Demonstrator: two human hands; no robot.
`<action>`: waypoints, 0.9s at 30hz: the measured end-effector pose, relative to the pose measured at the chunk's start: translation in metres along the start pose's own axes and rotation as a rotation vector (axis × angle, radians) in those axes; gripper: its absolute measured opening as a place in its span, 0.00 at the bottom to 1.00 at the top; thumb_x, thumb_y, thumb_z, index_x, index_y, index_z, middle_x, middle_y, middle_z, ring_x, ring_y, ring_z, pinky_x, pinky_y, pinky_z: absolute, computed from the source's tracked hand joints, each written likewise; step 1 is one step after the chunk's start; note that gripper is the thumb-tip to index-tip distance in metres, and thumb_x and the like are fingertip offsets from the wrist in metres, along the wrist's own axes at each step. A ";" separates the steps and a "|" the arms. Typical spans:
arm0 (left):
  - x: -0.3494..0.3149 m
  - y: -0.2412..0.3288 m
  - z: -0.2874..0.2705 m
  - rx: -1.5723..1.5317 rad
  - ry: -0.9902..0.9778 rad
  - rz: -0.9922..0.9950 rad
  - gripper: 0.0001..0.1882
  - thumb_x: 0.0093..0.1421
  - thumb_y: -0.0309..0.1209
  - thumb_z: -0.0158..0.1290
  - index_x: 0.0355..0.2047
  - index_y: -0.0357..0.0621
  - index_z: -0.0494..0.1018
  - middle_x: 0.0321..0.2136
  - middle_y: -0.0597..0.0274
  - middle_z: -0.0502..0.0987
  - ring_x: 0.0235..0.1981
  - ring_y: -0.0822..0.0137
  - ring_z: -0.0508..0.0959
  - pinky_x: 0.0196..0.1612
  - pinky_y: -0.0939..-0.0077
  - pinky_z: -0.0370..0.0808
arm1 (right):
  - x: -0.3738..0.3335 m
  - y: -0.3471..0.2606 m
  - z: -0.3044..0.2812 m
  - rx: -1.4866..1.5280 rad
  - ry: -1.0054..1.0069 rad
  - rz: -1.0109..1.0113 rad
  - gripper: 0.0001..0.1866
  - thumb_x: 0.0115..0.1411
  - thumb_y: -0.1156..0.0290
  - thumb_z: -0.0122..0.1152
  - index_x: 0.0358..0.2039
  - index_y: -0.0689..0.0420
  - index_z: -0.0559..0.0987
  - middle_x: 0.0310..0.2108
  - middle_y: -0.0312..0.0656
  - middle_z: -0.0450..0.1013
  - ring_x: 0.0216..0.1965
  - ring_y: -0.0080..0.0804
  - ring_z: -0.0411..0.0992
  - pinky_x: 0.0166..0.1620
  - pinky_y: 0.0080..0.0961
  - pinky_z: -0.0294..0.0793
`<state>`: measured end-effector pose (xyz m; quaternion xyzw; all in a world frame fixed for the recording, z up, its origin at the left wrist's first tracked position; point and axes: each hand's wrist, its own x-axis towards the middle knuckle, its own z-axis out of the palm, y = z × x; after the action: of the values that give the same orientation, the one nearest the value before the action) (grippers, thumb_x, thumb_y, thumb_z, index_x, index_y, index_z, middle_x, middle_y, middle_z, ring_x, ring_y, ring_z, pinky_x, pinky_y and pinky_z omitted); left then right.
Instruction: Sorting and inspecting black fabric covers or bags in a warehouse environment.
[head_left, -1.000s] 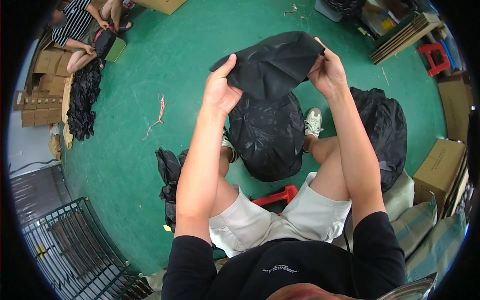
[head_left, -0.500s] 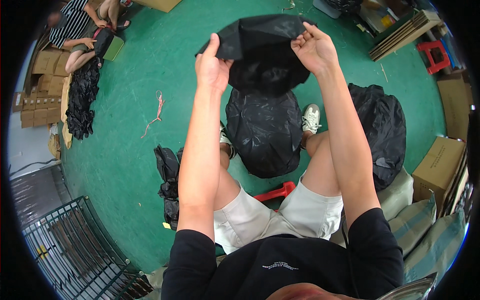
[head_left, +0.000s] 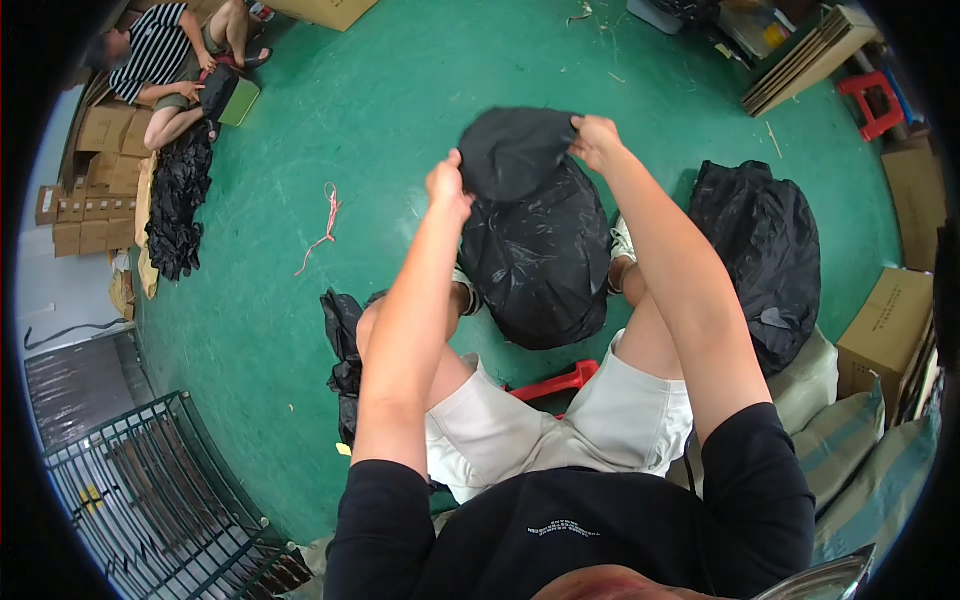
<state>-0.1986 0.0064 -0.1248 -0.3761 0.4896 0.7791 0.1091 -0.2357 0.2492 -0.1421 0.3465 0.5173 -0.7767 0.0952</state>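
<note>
I hold a thin black cloth piece (head_left: 520,155), rounded in outline, out in front of me by its two sides. My left hand (head_left: 449,186) is closed on its left edge, and my right hand (head_left: 597,142) pinches its upper right edge. The cloth hangs blurred over the far end of a large, full black bag (head_left: 535,265), which stands on the floor between my feet. Whether the cloth touches the bag I cannot tell. Its exact kind does not show.
Another black bundle (head_left: 760,255) lies to my right, near woven sacks (head_left: 850,450) and a carton (head_left: 885,325). Smaller black bundles (head_left: 343,350) lie by my left leg. A green wire rack (head_left: 160,480) stands lower left. At the far left sits a person (head_left: 165,50) beside a black pile (head_left: 180,205).
Both my hands have come lower and nearer to each other, bringing the cloth down toward the large bag. Its spread-out, open shape has become a smaller rounded one.
</note>
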 end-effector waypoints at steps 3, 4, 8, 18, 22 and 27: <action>-0.002 -0.054 -0.003 0.081 0.081 -0.033 0.18 0.63 0.40 0.52 0.47 0.41 0.71 0.42 0.57 0.76 0.40 0.59 0.77 0.35 0.56 0.74 | 0.033 0.043 -0.050 -0.191 0.140 0.086 0.05 0.59 0.73 0.53 0.27 0.60 0.73 0.23 0.42 0.69 0.22 0.36 0.69 0.25 0.36 0.72; 0.002 -0.070 -0.017 0.078 0.075 -0.048 0.18 0.62 0.40 0.52 0.47 0.42 0.71 0.41 0.57 0.77 0.39 0.59 0.77 0.33 0.56 0.74 | 0.030 0.056 -0.046 -0.273 0.217 0.092 0.05 0.58 0.73 0.55 0.29 0.62 0.74 0.24 0.44 0.71 0.22 0.37 0.70 0.23 0.34 0.72; -0.015 -0.129 -0.045 0.051 0.123 -0.113 0.16 0.63 0.41 0.52 0.44 0.45 0.72 0.35 0.59 0.78 0.29 0.60 0.78 0.27 0.60 0.74 | 0.012 0.100 -0.048 -0.435 0.392 0.094 0.15 0.54 0.70 0.61 0.40 0.67 0.78 0.35 0.51 0.77 0.33 0.42 0.77 0.32 0.38 0.76; -0.082 -0.211 -0.085 0.121 0.269 -0.236 0.17 0.64 0.42 0.52 0.44 0.41 0.70 0.36 0.58 0.76 0.31 0.59 0.76 0.32 0.62 0.75 | -0.099 0.176 -0.067 -0.215 0.393 0.307 0.31 0.51 0.71 0.68 0.55 0.67 0.70 0.56 0.52 0.68 0.56 0.51 0.66 0.55 0.49 0.67; -0.113 -0.234 -0.039 0.201 0.192 -0.190 0.23 0.64 0.41 0.52 0.49 0.31 0.69 0.44 0.49 0.75 0.38 0.53 0.78 0.32 0.60 0.78 | -0.052 0.224 -0.166 -0.347 0.693 0.218 0.25 0.54 0.68 0.69 0.51 0.62 0.75 0.52 0.50 0.71 0.47 0.52 0.72 0.45 0.55 0.74; -0.081 -0.240 -0.112 0.180 0.317 -0.109 0.25 0.63 0.41 0.54 0.51 0.31 0.67 0.46 0.50 0.75 0.44 0.53 0.76 0.41 0.55 0.74 | -0.113 0.231 -0.097 -0.340 0.476 0.333 0.26 0.54 0.65 0.69 0.51 0.63 0.74 0.51 0.50 0.72 0.47 0.49 0.72 0.39 0.48 0.76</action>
<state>0.0408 0.0470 -0.2587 -0.5089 0.5471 0.6561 0.1057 0.0078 0.2066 -0.2626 0.5769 0.5836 -0.5504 0.1538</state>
